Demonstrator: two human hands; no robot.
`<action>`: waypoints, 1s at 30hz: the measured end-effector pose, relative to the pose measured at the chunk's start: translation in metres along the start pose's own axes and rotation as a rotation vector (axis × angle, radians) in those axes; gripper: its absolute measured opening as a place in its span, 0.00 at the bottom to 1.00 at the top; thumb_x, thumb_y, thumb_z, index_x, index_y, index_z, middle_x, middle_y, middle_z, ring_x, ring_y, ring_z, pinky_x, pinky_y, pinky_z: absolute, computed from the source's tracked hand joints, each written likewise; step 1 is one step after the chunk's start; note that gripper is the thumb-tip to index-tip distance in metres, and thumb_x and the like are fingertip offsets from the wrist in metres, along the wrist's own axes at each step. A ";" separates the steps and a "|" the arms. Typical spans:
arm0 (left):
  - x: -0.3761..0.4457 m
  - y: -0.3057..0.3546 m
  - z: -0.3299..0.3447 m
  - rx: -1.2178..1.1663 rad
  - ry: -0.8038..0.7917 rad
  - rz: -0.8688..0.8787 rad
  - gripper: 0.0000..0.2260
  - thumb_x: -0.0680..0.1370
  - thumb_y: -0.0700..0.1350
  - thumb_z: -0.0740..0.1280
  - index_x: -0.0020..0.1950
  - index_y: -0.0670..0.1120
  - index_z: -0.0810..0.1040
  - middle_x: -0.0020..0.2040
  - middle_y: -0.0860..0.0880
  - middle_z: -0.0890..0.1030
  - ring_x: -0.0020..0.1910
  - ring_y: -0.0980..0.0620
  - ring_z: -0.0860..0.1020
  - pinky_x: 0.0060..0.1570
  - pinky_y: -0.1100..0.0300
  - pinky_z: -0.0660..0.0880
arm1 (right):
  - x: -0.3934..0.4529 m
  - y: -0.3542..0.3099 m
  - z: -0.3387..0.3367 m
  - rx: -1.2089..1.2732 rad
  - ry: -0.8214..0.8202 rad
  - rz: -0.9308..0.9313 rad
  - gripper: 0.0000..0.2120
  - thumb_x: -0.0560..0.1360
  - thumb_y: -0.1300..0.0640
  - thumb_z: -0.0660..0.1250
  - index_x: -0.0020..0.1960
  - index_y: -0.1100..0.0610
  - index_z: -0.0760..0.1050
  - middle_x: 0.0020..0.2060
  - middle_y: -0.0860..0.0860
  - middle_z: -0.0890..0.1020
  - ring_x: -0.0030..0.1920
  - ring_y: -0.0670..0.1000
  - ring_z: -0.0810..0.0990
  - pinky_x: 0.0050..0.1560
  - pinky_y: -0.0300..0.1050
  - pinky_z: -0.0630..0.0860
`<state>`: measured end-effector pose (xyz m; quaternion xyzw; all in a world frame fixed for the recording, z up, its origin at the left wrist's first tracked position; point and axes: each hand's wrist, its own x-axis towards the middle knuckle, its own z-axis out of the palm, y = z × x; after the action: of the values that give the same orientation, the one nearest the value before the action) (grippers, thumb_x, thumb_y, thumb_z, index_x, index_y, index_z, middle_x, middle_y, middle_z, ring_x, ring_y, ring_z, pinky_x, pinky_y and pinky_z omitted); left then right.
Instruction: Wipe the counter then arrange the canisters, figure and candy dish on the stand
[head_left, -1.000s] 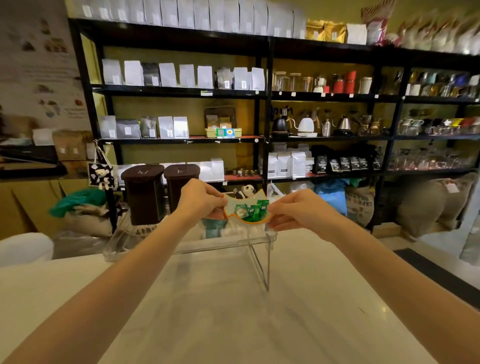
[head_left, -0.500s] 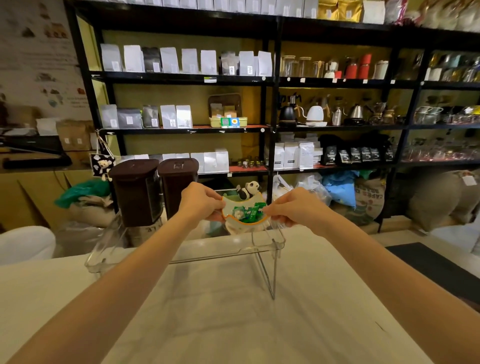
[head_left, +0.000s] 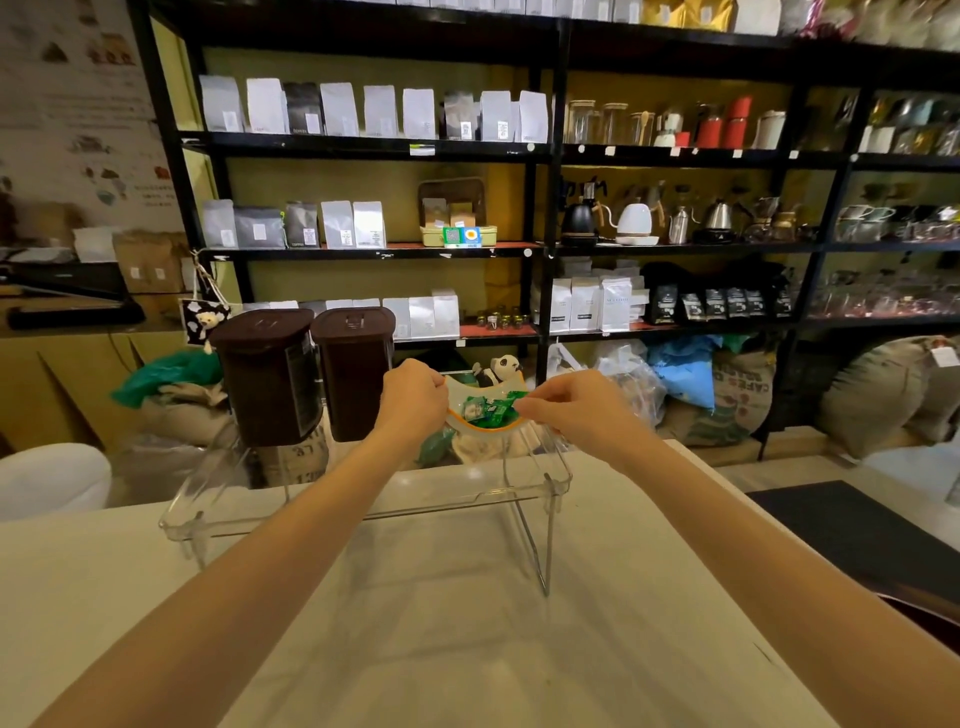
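A clear acrylic stand (head_left: 524, 499) sits at the far edge of the white counter (head_left: 467, 639). Two dark brown canisters (head_left: 267, 376) (head_left: 353, 371) stand side by side on its left half. A small panda figure (head_left: 501, 369) sits at the stand's back right. My left hand (head_left: 415, 397) and my right hand (head_left: 566, 408) each grip one end of the candy dish (head_left: 485, 423), a white dish with an orange rim holding green wrapped candies. The dish is over the right part of the stand, in front of the panda; whether it rests on the stand I cannot tell.
Black shelving (head_left: 545, 150) with bags, kettles and jars fills the wall behind the counter. Burlap sacks (head_left: 727, 400) and plastic bags lie on the floor below it. A dark mat (head_left: 852, 535) lies beyond the counter's right edge. A white rounded object (head_left: 52, 478) sits far left.
My head has moved closer and the view has tilted down, so the stand looks larger. Both hands still hold the dish, now a little lower, nearer the stand's top.
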<state>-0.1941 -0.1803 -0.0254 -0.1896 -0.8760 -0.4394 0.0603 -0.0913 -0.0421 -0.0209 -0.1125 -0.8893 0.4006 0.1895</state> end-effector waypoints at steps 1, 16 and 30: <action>0.001 0.000 0.001 -0.018 0.004 -0.009 0.12 0.78 0.37 0.60 0.52 0.35 0.81 0.48 0.38 0.81 0.47 0.39 0.82 0.49 0.46 0.80 | 0.000 0.001 0.001 0.003 0.015 -0.012 0.13 0.73 0.52 0.66 0.53 0.59 0.81 0.31 0.44 0.76 0.29 0.43 0.71 0.31 0.35 0.66; -0.001 0.012 -0.004 -0.132 -0.156 -0.183 0.06 0.77 0.41 0.60 0.42 0.42 0.73 0.34 0.46 0.75 0.34 0.50 0.76 0.36 0.60 0.75 | -0.004 0.008 0.011 0.005 0.112 -0.113 0.13 0.75 0.54 0.65 0.56 0.59 0.79 0.42 0.47 0.81 0.35 0.38 0.73 0.35 0.29 0.66; -0.047 0.049 -0.054 0.270 -0.228 0.083 0.18 0.78 0.48 0.58 0.56 0.34 0.77 0.49 0.37 0.78 0.43 0.47 0.71 0.43 0.56 0.69 | -0.128 -0.039 -0.032 0.478 0.137 -0.308 0.10 0.70 0.63 0.69 0.47 0.51 0.80 0.40 0.49 0.85 0.42 0.44 0.81 0.38 0.32 0.75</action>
<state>-0.1351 -0.2094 0.0311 -0.2646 -0.9195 -0.2906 0.0035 0.0361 -0.0913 -0.0032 0.0450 -0.7616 0.5567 0.3286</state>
